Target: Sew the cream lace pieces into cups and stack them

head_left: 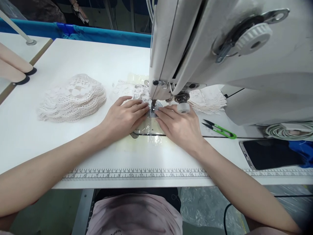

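A piece of white lace [141, 92] lies at the presser foot [153, 110], toward the middle of the worktop [117, 153], well back from the front edge. Its long axis runs roughly left to right, nearly parallel to that edge; one end points toward the left edge, while the other passes out of sight behind the hand and machine head. Its scalloped, holed border shows along the far side.

The left hand [127, 112] lies palm down with fingers extended, their tips on the lace just left of the foot. The right hand [182, 124] is also palm down and outstretched, fingertips just right of the foot; whether it touches lace cannot be told.

Farther left, a heap of layered lace [75, 98] stretches mainly left to right, its right end tilted slightly toward the far edge. Right of the foot, beyond the right hand, is a stack of lace [209, 99], partly hidden by the sewing machine [176, 42]. Nearer the front edge, green-handled snips [222, 130] point their blades leftward and slightly away. A dark-screened phone [271, 153] lies toward the right, just behind the ruler strip [146, 174] along the front edge.
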`<move>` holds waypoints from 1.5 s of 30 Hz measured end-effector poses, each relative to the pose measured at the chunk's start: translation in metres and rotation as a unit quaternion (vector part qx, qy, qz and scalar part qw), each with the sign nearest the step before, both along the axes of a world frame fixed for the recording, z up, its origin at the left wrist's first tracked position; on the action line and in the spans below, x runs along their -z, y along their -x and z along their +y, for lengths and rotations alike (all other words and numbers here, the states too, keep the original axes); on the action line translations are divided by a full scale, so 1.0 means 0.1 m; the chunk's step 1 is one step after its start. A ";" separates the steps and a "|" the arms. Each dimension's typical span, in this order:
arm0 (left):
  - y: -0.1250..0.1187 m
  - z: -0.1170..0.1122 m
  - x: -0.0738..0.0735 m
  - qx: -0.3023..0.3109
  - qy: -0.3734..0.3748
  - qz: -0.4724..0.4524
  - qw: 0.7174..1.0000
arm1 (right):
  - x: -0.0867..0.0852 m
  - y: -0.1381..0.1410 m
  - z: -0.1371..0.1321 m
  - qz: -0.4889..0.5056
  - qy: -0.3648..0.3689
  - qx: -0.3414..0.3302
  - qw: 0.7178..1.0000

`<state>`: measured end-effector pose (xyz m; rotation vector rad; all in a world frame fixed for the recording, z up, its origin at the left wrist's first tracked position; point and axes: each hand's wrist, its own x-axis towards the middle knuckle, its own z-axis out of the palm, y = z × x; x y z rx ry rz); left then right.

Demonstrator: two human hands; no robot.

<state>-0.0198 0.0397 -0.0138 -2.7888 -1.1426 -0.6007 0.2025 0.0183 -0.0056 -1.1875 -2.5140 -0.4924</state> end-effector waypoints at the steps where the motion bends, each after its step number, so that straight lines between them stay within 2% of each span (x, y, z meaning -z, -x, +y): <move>1: 0.00 0.00 0.00 -0.009 0.010 -0.003 1.000 | -0.01 0.00 0.00 0.002 0.001 -0.001 1.000; 6: -0.01 0.04 0.00 -0.066 0.036 -0.012 0.997 | -0.03 0.00 0.00 0.025 0.011 -0.019 0.999; 9: 0.04 0.06 -0.12 -0.110 0.079 -0.020 0.991 | -0.02 -0.01 -0.01 0.063 0.044 -0.034 0.996; 11: 0.11 0.06 -0.28 -0.123 0.170 -0.052 0.976 | -0.01 0.02 -0.04 0.119 0.089 -0.061 0.987; 13: 0.20 0.04 -0.46 -0.090 0.311 -0.088 0.942 | -0.04 0.08 -0.10 0.199 0.167 -0.110 0.960; 15: 0.29 0.02 -0.62 -0.039 0.403 -0.103 0.908 | -0.11 0.17 -0.16 0.283 0.285 -0.138 0.905; 16: 0.32 0.01 -0.68 -0.019 0.428 -0.106 0.897 | -0.17 0.22 -0.17 0.323 0.351 -0.129 0.869; 19: 0.37 0.00 -0.77 0.011 0.465 -0.116 0.877 | -0.34 0.37 -0.14 0.434 0.532 -0.063 0.724; 21: 0.40 -0.01 -0.79 0.015 0.476 -0.127 0.870 | -0.44 0.46 -0.08 0.462 0.606 -0.040 0.647; 22: 0.43 -0.02 -0.79 0.010 0.477 -0.139 0.868 | -0.47 0.50 -0.05 0.467 0.624 -0.036 0.625; 24: 0.53 -0.05 -0.80 -0.002 0.483 -0.163 0.860 | -0.50 0.58 0.00 0.477 0.634 -0.031 0.608; 27: 0.81 -0.20 -0.75 -0.018 0.504 -0.170 0.846 | -0.50 0.69 0.03 0.490 0.619 -0.024 0.613; 29: 1.04 -0.35 -0.69 -0.044 0.515 -0.174 0.838 | -0.48 0.77 0.02 0.487 0.601 -0.022 0.634; 31: 1.26 -0.51 -0.63 -0.085 0.528 -0.223 0.815 | -0.47 0.86 0.03 0.482 0.578 -0.020 0.658; 33: 1.43 -0.62 -0.61 -0.137 0.497 -0.314 0.797 | -0.47 0.99 0.05 0.485 0.558 -0.022 0.673; 35: 1.55 -0.62 -0.66 -0.191 0.422 -0.380 0.801 | -0.47 1.16 0.11 0.493 0.544 -0.034 0.678; 37: 1.64 -0.47 -0.75 -0.240 0.339 -0.396 0.819 | -0.47 1.38 0.22 0.503 0.518 -0.054 0.690; 39: 1.70 -0.21 -0.81 -0.282 0.246 -0.355 0.857 | -0.46 1.60 0.38 0.510 0.466 -0.076 0.719; 40: 1.73 -0.06 -0.81 -0.299 0.202 -0.317 0.877 | -0.44 1.69 0.47 0.507 0.433 -0.078 0.741; 42: 1.76 0.22 -0.76 -0.333 0.159 -0.188 0.910 | -0.39 1.85 0.65 0.461 0.354 -0.051 0.812; 43: 1.77 0.33 -0.71 -0.347 0.152 -0.162 0.911 | -0.36 1.90 0.73 0.421 0.317 -0.025 0.849; 45: 1.78 0.46 -0.58 -0.356 0.143 -0.126 0.915 | -0.29 1.95 0.87 0.386 0.290 0.000 0.876</move>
